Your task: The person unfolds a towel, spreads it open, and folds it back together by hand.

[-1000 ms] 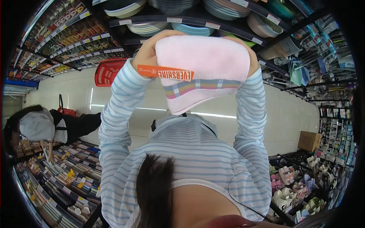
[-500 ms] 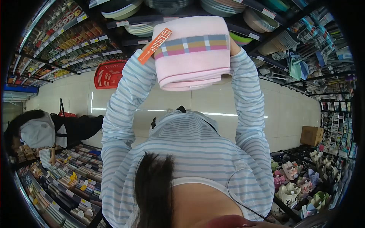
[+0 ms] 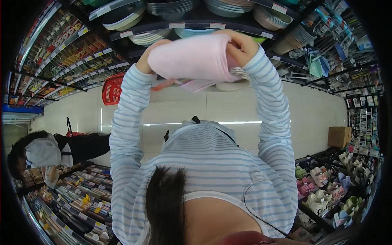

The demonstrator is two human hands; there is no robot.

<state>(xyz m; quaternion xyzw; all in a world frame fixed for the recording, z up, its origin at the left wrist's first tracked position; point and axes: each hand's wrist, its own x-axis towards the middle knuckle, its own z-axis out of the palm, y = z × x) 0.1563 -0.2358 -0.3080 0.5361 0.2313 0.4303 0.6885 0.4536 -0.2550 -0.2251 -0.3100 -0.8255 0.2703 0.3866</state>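
In front of me is a folded pale pink towel, held up in both hands and slightly blurred. Its orange paper tag dangles from the lower left, smeared by motion. My left hand grips the towel's left end, most of its fingers hidden behind the cloth. At the right end, my right hand is closed on the towel's folded edge, with its fingers bent over the top. The coloured stripe band is turned out of sight.
Shelves of stacked bowls and basins stand just beyond the towel. A red basket is on the floor at left. Another person is by the left display. Slippers fill the right rack, and a cardboard box sits behind.
The towel has been tipped over, so its striped face and tag lettering no longer show. Both hands have come further into view. The right hand has shifted to the towel's upper right edge.
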